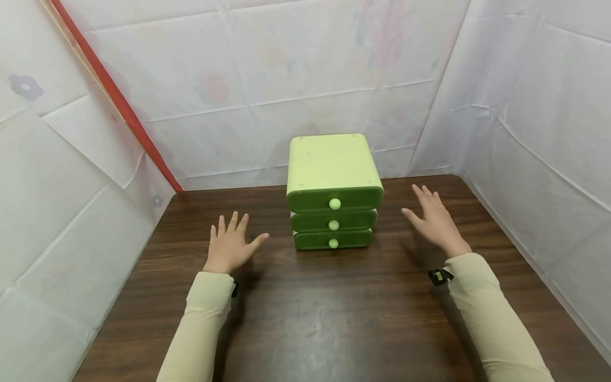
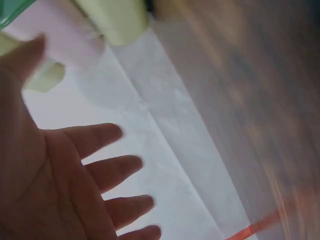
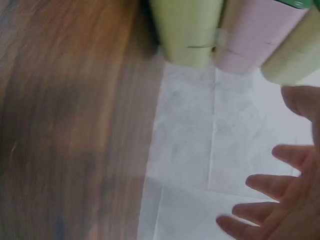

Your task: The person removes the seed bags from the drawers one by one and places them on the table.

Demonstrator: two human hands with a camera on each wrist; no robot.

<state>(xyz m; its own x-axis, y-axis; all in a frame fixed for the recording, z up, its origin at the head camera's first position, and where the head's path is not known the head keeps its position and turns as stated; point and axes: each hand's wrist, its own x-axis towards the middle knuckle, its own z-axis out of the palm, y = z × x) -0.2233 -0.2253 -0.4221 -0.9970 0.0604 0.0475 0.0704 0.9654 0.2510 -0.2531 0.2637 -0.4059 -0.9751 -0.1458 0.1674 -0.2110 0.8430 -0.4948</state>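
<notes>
A small green three-drawer box (image 1: 334,162) stands on the dark wood table, its pale top tilted toward the head camera. Each dark green drawer front carries a round pale knob (image 1: 335,203), and all the drawers look closed. To its left my left hand (image 1: 228,249) is held over the table, fingers spread, nothing in it. On the other side my right hand (image 1: 435,223) is spread the same way, also holding nothing, its thumb pointing at the box. Both wrist views show the box's side (image 2: 117,20) in pale green and pink, apart from the fingers.
White sheeting (image 1: 267,95) with faint printed flowers walls the table (image 1: 305,323) at the back and both sides. A red strip (image 1: 119,101) runs down the back left corner. Black straps with small devices (image 1: 440,276) sit at the wrists.
</notes>
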